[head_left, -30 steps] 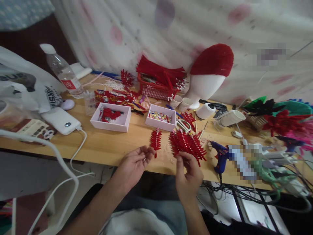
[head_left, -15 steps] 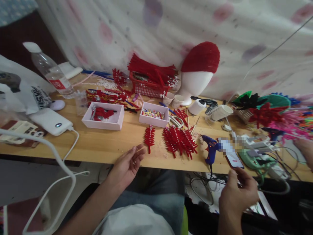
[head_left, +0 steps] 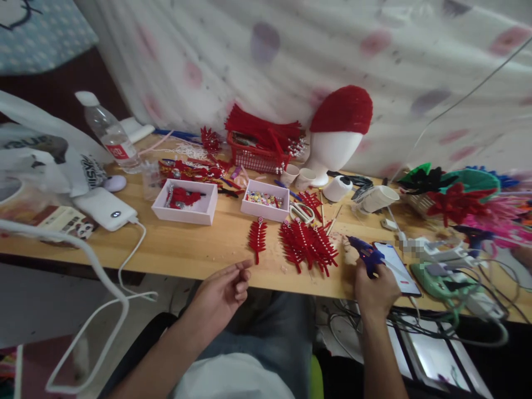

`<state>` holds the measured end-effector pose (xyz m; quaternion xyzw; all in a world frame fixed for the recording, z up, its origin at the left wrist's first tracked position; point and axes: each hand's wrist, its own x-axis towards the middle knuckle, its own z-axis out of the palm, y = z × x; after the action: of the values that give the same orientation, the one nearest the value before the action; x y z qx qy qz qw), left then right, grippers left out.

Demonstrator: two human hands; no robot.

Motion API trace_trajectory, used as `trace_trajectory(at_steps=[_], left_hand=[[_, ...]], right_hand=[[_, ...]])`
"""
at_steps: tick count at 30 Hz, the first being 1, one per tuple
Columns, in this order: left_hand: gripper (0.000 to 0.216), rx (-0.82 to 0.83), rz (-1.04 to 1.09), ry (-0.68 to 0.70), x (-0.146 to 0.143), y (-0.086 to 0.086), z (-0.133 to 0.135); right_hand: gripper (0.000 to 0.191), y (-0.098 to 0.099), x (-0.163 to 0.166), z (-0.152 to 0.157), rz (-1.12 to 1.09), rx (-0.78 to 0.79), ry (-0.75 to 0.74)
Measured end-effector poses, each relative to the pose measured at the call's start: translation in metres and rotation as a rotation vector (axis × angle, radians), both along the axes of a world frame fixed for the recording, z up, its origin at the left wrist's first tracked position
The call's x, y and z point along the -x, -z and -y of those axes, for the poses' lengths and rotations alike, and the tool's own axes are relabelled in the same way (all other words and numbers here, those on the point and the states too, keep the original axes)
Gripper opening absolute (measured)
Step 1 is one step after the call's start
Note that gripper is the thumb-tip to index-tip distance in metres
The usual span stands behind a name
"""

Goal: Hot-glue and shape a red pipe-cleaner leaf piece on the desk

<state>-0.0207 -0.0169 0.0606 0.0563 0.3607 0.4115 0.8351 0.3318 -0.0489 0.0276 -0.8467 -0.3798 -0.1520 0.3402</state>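
My right hand [head_left: 374,285] grips the handle of a blue glue gun [head_left: 362,252] at the table's front edge, beside a phone [head_left: 398,267] lying face up. My left hand [head_left: 226,288] hovers palm up just off the wooden table [head_left: 183,249], with its fingers curled over the small beads in its palm. A single red beaded leaf ornament [head_left: 257,239] lies just beyond the left hand. A pile of the same red ornaments [head_left: 308,245] lies between the two hands.
Two pink boxes [head_left: 185,200] [head_left: 266,198], scissors [head_left: 301,211], a red basket [head_left: 257,158], a foam head with a red cap [head_left: 341,127], a water bottle [head_left: 108,133], a white power bank [head_left: 106,208] and tangled cables [head_left: 457,277] crowd the table.
My right hand left the red ornament pile, swung right and took hold of the glue gun. My left hand's fingers curled shut over the beads.
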Motion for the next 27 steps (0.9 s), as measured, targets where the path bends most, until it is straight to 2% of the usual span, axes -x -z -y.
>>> trace_trajectory(at_steps=[4,6,8,12,14,17,20,23,27], left_hand=[[0.027,-0.146,-0.051,0.071,0.001,0.002,0.002],[0.030,-0.225,-0.147,0.074,0.003,0.004,0.001],[0.038,-0.299,-0.270,0.084,0.005,0.008,-0.004],[0.050,-0.468,-0.538,0.119,0.009,0.016,-0.017],[0.044,-0.685,-0.769,0.137,0.012,0.020,-0.024],[0.023,-1.112,-1.161,0.206,0.013,0.025,-0.034],[0.023,-1.381,-1.415,0.339,0.011,0.030,-0.041],[0.028,-1.572,-1.539,0.434,0.006,0.035,-0.042],[0.030,-1.776,-1.611,0.362,0.000,0.043,-0.037]], right_hand=[[0.046,-0.013,0.018,0.015,-0.047,-0.206,0.092],[0.048,-0.027,0.036,0.025,-0.184,-0.318,0.032],[0.048,-0.040,0.059,0.034,-0.342,-0.375,-0.093],[0.038,-0.050,0.103,0.042,-0.500,-0.252,-0.342],[0.034,-0.045,0.121,0.040,-0.510,-0.130,-0.460],[0.033,-0.036,0.141,0.034,-0.458,0.034,-0.573],[0.030,-0.030,0.152,0.029,-0.412,0.084,-0.646],[0.029,-0.024,0.157,0.026,-0.406,0.104,-0.677],[0.032,-0.016,0.161,0.026,-0.347,0.122,-0.643]])
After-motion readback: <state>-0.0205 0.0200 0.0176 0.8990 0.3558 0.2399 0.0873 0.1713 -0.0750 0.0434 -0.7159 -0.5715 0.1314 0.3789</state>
